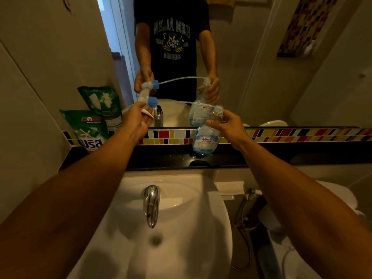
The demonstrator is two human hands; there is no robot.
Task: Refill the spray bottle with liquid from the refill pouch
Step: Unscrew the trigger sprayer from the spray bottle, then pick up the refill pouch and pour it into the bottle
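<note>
Spray bottle (205, 137): gripped at neck by right hand (229, 125), steadied upright. Trigger head (146, 98): pinched in left hand (136, 119), dip tube (198, 103) drawn clear, opening neck for green refill pouch (90, 129).

Above the sink (211, 218), the right hand (229, 125) closes its grip on the open-necked spray bottle (205, 137); left of the bottle, the left hand (136, 119) holds the removed spray head (148, 97), and farther left the green refill pouch (88, 129) stands on the counter (161, 158).
</note>
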